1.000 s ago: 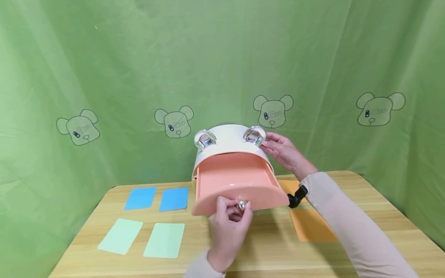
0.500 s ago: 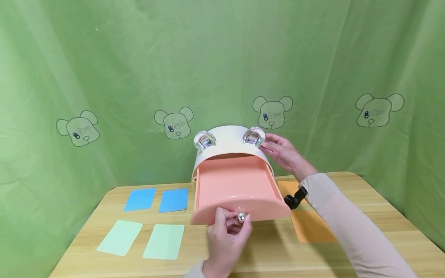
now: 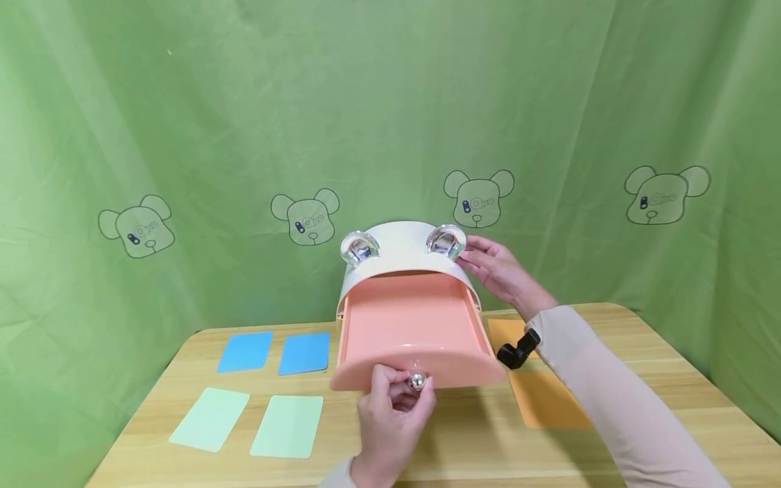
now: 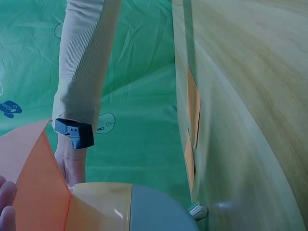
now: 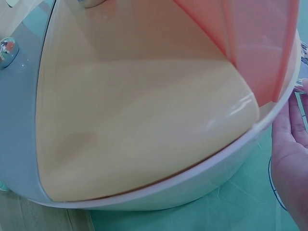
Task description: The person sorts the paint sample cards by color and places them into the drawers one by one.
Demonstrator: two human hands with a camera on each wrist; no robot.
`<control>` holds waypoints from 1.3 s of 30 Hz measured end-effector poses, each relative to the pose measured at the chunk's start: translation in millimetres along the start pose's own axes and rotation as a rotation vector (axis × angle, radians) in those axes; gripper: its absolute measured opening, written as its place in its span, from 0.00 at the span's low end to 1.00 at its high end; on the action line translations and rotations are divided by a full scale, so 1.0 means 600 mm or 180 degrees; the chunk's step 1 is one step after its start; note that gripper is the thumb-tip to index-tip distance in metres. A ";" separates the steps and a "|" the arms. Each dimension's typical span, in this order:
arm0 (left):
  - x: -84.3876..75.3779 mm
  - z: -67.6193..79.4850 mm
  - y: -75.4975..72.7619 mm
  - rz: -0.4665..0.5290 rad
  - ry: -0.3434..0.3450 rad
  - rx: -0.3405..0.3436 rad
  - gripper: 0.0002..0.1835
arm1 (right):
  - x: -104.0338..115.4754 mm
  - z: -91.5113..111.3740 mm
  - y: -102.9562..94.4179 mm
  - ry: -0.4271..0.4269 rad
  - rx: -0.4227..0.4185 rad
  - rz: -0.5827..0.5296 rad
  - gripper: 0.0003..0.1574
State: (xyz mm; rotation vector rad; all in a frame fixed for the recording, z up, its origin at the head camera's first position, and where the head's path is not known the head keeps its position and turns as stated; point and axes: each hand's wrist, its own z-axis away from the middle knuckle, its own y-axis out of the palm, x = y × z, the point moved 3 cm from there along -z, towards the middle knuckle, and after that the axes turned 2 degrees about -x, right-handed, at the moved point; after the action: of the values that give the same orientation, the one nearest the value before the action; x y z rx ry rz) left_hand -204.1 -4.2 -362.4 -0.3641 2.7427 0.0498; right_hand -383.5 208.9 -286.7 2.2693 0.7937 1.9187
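- Standing on a smooth, wood-grained table (image 3: 342,444), a rounded cabinet (image 3: 403,244) with a glossy white arched shell is shown at the centre of the head view.
- Its half-moon pink drawer (image 3: 464,368), of shiny plastic, is pulled well out of the shell towards the person.
- The drawer's silvery ball-shaped knob (image 3: 417,381) is pinched by the left hand (image 3: 387,430) between thumb and fingers.
- The right hand (image 3: 497,271) is held with its fingers extended, at the shell's side, beside one of two mirror-bright domed eyes (image 3: 446,242).
- Flat, round-cornered cards are laid around: blue cards (image 3: 245,352) and pale green cards (image 3: 210,419) on the left, orange cards (image 3: 549,400) on the right.
- The scene is backed by a softly creased green cloth (image 3: 390,102), printed with outlined bear heads (image 3: 478,199).
- In the left wrist view, only some left fingertips (image 4: 6,207) are caught at the edge; a ribbed sleeve (image 4: 84,62) and a black wrist camera (image 4: 74,133) are seen on the right arm.
- In the right wrist view, a curved cream-yellow front (image 5: 144,134) is shown beside a grey-blue front (image 5: 19,115), both smooth and faintly reflective.
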 end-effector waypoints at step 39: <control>0.262 -0.102 -0.425 0.0451 -0.2307 0.1047 0.13 | -0.003 0.003 -0.001 -0.0012 -0.0036 0.0000 0.18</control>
State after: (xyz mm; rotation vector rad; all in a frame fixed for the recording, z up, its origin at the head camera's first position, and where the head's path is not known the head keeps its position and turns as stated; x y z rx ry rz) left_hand -301.4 -294.4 -359.5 -0.0375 2.0054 -0.1934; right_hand -382.2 208.9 -288.6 2.2656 0.7804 1.9136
